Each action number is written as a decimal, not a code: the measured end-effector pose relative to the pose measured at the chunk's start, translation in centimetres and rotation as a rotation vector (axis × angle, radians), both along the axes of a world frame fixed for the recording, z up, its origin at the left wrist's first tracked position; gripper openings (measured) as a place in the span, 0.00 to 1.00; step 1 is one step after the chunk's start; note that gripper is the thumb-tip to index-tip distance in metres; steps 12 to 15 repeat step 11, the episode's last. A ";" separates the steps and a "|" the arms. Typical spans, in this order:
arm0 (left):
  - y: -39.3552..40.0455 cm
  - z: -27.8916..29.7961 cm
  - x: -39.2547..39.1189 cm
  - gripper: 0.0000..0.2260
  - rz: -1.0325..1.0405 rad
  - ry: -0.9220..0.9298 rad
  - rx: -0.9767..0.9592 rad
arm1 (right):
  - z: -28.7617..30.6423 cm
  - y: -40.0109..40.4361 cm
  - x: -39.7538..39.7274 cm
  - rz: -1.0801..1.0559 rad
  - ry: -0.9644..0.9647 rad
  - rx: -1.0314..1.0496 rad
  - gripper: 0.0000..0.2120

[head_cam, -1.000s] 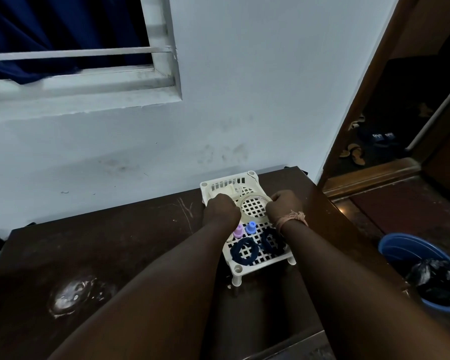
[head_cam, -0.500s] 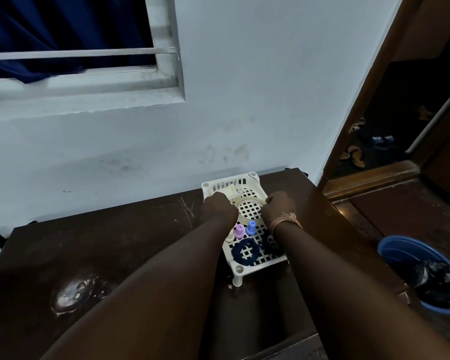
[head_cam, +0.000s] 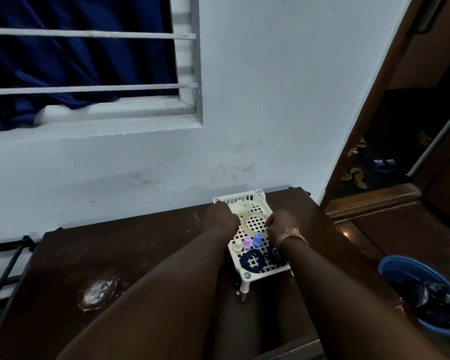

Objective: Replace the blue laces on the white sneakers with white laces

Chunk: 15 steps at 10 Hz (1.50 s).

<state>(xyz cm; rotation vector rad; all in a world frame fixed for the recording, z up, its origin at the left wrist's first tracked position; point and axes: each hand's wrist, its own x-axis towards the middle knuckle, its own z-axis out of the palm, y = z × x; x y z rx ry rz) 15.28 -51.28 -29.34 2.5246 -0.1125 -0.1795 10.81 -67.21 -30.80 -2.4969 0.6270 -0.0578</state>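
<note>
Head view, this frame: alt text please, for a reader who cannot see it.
Two bare hands, left hand and right hand, reach into a white slotted tray on a dark wooden table against a pale wall. The tray holds a clear tape roll, three small caps, and two coiled dark blue laces. No sneakers are visible.

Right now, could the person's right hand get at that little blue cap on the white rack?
Probably yes. The right hand rests on the white rack, beside the tape ring, and the blue cap stands just near its wrist with nothing covering it. A short pull back should do.
</note>
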 end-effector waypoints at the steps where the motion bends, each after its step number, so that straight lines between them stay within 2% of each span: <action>1: 0.4 0.0 -0.2 0.06 -0.029 0.011 0.030 | -1.0 0.3 -0.7 0.065 0.036 -0.027 0.10; 3: -0.4 -1.4 -0.5 0.13 -0.234 0.106 0.095 | -2.6 0.1 -0.9 0.136 0.014 -0.079 0.09; 5: -1.5 -3.0 -0.7 0.15 -0.286 0.110 0.079 | -3.3 -0.6 -0.6 0.285 0.046 -0.232 0.13; 7: -2.7 -3.8 -0.7 0.04 -0.232 0.108 0.063 | -3.1 -0.9 -0.4 0.326 0.064 -0.273 0.12; 9: -2.7 -3.0 -0.7 0.09 -0.201 0.054 0.069 | -2.7 -0.7 -0.4 0.316 0.112 -0.298 0.14; 10: -2.2 -2.3 -0.6 0.07 -0.184 0.030 0.119 | -1.5 -0.3 -0.3 0.268 0.100 -0.247 0.16; 11: -1.4 -0.5 -1.2 0.08 -0.176 -0.007 0.106 | -0.3 1.3 -0.5 0.195 0.059 -0.188 0.13; 15: -1.4 -0.5 -1.2 0.08 -0.176 -0.007 0.106 | -0.3 1.3 -0.5 0.195 0.059 -0.188 0.13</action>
